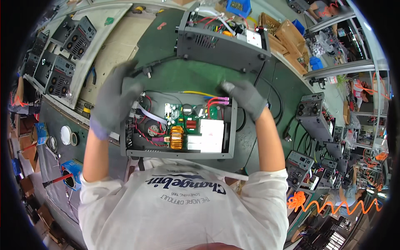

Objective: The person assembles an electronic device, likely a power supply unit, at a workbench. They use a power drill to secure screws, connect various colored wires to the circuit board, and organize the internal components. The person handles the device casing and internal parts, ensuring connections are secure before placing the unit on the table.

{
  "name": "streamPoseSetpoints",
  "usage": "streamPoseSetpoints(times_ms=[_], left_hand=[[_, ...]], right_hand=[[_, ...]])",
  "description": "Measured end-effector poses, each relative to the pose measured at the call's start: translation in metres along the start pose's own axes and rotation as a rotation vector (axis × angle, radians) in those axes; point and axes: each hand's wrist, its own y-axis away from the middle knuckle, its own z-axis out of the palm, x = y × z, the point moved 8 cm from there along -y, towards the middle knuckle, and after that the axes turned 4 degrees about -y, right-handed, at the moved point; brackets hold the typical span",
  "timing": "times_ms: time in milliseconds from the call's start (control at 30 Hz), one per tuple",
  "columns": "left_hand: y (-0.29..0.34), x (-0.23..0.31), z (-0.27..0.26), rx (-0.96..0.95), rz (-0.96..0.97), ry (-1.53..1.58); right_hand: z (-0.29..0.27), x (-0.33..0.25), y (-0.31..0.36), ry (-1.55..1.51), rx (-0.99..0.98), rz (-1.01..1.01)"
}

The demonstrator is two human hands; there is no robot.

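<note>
An open dark metal case [179, 156] lies in front of my body. Inside it are a green circuit board [175, 111], a copper-wound coil [176, 137], white blocks [211, 135], red wires [216, 101] and a flat grey ribbon cable [152, 116]. My left hand [112, 100], in a grey glove, is at the case's upper left corner, slightly blurred, fingers and thumb apart. At the upper right corner is my gloved right hand [246, 96], its fingers stretched leftward over the far edge, partly hidden, near a yellow wire [200, 93]. I see nothing held in either hand.
A second open unit [225, 48] stands beyond the case, with a black plug [148, 75] nearby. Wooden boxes [291, 39] and a blue bin [238, 7] lie at the far right. More units [60, 75] stand left; others [314, 112] stand right. Black cables [278, 106] run alongside.
</note>
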Motion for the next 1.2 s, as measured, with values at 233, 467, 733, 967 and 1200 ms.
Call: streamPoseSetpoints(times_ms=[233,467,733,967,1200], left_hand=[[-0.125,0.066,0.078,0.092,0.556,-0.628],[-0.128,0.090,0.103,-0.211,0.425,-0.717],[-0.117,0.129,0.119,0.299,0.626,-0.776],[-0.144,0.094,0.067,0.651,0.546,-0.464],[-0.172,0.029,0.098,0.105,0.040,0.528]], right_hand=[[-0.076,-0.089,-0.035,0.840,0.774,-0.536],[-0.069,-0.074,-0.027,0.882,0.372,-0.144],[-0.033,-0.049,0.013,0.796,0.255,-0.098],[-0.033,-0.046,0.010,0.755,0.211,-0.068],[-0.056,-0.072,-0.020,0.434,0.296,-0.241]])
